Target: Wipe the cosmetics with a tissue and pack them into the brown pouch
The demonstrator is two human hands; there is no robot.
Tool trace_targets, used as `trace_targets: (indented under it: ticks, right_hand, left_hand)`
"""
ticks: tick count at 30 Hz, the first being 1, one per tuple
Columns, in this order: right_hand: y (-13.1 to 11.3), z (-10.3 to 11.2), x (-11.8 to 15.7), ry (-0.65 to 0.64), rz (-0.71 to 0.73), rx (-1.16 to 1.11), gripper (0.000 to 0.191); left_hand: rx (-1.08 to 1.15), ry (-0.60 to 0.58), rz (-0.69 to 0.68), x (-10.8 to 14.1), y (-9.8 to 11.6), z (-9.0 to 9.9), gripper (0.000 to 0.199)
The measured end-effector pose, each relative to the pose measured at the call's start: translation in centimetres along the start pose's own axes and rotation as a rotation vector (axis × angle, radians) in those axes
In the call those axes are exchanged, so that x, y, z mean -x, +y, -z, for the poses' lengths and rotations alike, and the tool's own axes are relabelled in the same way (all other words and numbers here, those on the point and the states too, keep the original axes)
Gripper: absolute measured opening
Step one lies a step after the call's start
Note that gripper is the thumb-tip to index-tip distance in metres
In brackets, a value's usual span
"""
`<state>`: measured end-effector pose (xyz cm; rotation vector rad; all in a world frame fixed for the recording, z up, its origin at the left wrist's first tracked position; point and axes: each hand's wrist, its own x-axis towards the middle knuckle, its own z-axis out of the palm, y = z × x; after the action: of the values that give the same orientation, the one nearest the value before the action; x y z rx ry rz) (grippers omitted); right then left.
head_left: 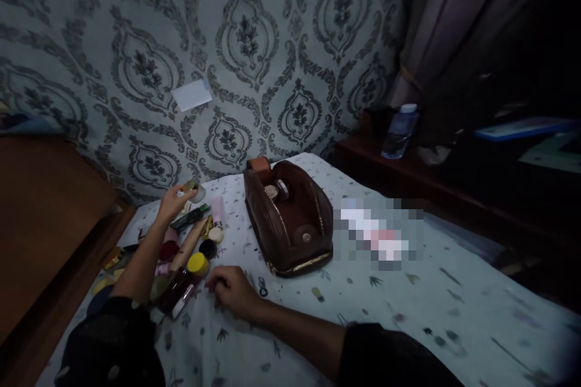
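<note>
My left hand point(171, 203) is closed on a small clear jar with a gold-coloured lid point(196, 193), past the far end of a spread of cosmetics. My right hand point(235, 291) rests on the sheet with its fingers curled in, and nothing shows in them. Just beside it lies a dark bottle with a yellow cap point(198, 263). Around my left forearm are a black-lidded jar point(208, 248), a beige tube point(187, 244), a pink tube point(218, 210) and a green-and-black tube point(190, 216). A brown leather bag point(272, 230) stands unzipped to the right, a few small round items inside.
The printed bed sheet point(290, 338) meets a patterned wall point(247, 36). A pixelated patch point(376, 233) hides something right of the bag. On a dark red ledge point(358, 163) stands a clear bottle with a white cap point(400, 132). A brown wooden board point(49, 217) borders the left side.
</note>
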<state>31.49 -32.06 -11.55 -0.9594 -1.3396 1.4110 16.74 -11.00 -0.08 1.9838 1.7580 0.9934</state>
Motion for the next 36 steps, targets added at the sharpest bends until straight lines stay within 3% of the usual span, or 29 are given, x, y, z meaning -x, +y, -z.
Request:
trace_targets:
  ticks: [5, 9, 11, 15, 18, 22, 24, 31, 36]
  right_hand:
    - [0.0, 0.9, -0.5, 0.282, 0.163, -0.111, 0.025]
    - [-0.9, 2.3, -0.6, 0.523, 0.147, -0.093, 0.019]
    - [-1.4, 2.7, -0.1, 0.514, 0.14, -0.032, 0.018]
    - [-1.9, 2.7, 1.7, 0.345, 0.224, 0.163, 0.023]
    - [-1.4, 2.4, 2.9, 0.247, 0.248, 0.262, 0.026]
    - [-0.4, 2.6, 3.3, 0.204, 0.219, 0.217, 0.033]
    - [-0.2, 2.8, 3.1, 0.207, 0.194, 0.166, 0.036]
    - [-0.6, 2.9, 3.5, 0.058, 0.182, 0.271, 0.045]
    - [0.4, 2.8, 3.5, 0.014, 0.204, 0.514, 0.086]
  left_hand:
    - [-0.032, -0.06, -0.259, 8.3, 3.5, 2.2, 0.04]
    - [-0.068, -0.119, -0.258, 16.2, 3.7, 2.6, 0.038]
    - [-0.075, -0.133, -0.218, 19.5, 2.9, 2.1, 0.037]
    - [-0.055, -0.185, -0.218, 24.0, 1.6, 0.3, 0.034]
    - [-0.045, -0.231, -0.173, 26.0, 1.2, -0.6, 0.033]
    - [-0.022, -0.247, -0.076, 27.7, 0.3, -0.4, 0.073]
    - [0.002, -0.248, -0.059, 28.5, -0.5, 0.1, 0.08]
    - [0.071, -0.163, -0.123, 30.8, -2.3, 0.9, 0.026]
    - [0.128, -0.05, -0.135, 30.3, -1.9, 1.7, 0.016]
